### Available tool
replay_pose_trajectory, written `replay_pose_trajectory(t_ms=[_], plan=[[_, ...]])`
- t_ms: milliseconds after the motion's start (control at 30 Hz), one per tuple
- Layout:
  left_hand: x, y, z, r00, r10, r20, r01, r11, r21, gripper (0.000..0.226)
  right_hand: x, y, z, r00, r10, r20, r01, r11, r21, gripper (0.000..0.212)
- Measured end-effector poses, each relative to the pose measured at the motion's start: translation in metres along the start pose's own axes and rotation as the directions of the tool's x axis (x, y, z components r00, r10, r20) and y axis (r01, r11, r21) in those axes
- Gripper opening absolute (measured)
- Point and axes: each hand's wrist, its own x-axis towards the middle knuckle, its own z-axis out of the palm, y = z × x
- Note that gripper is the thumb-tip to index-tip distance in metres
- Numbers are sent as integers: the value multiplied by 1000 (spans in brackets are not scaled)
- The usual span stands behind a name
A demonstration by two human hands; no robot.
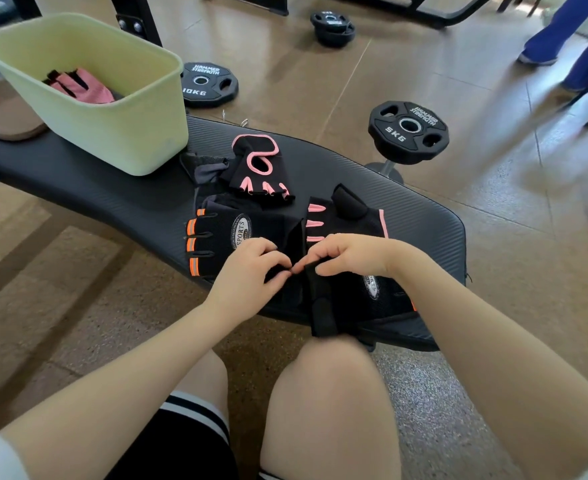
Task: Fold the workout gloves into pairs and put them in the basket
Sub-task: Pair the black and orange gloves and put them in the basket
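1. Orange-trimmed glove (216, 240) flat on bench pad (407, 216), cuff end under left hand (247, 271); its mate (372, 289) partly under right hand (351, 254), strap (323, 306) hanging over the near edge of the pad.
2. Soft, light, floppy fabric by the look of it; likely to bend anywhere and slide on the ribbed pad. Best taken at cuff or strap, where the material looks thicker.
3. Left-hand fingers curled, pinching black fabric at the seam between the two gloves; right-hand fingers curled likewise, pinching the top of the strap. Fingertips of both hands nearly touching.
4. Pink-trimmed gloves beyond: one (261, 168) farther back, one (344, 216) just behind the right hand. Grey glove (204, 169) beside the basket.
5. Pale green basket (140, 133) on the far left of the pad, a pink pair (78, 85) already inside.
6. Weight plates (408, 129) on the floor behind.
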Motion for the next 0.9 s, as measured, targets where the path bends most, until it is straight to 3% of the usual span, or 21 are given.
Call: replay_pose_trajectory(t_ms=[100, 167, 267, 333, 400, 533, 633, 733, 833, 900], plan=[[-5, -2, 6, 998, -59, -8, 59, 998, -16, 31, -5, -1, -3, 996, 16, -87, -3, 989, 149, 20], [-4, -1, 6, 998, -51, -38, 50, 998, -34, 31, -6, -4, -8, 974, 8, -227, 26, 989, 144, 21], [-3, 1, 4, 998, -29, -57, 26, 998, -51, 32, 7, -8, -9, 915, 0, -404, -41, 995, -94, 12], [-4, 2, 4, 998, -8, -64, 6, 999, -39, 35, 22, -7, -5, 874, 32, -486, -184, 945, -270, 22], [-4, 3, 2, 998, 16, -65, -16, 1000, -12, 38, 31, -8, -1, 809, 91, -581, -270, 935, -230, 34], [-1, 5, -1, 997, 63, -39, -62, 998, 18, 45, 41, -12, -2, 749, 139, -647, -198, 980, -19, 42], [0, 3, -3, 994, 107, -19, -106, 993, 50, 45, 45, -13, -5, 715, 124, -688, -239, 968, -74, 41], [3, -1, -5, 992, 127, 7, -128, 987, 95, 45, 52, -8, 2, 658, 19, -753, -227, 958, -175, 36], [4, 0, -7, 993, 115, 3, -115, 990, 80, 58, 47, 3, 11, 527, -257, -810, -151, 910, -387, 27], [2, 2, -7, 999, 52, -9, -52, 998, 20, 65, 31, 9, 17, 460, -436, -773, -29, 863, -504, 15]])
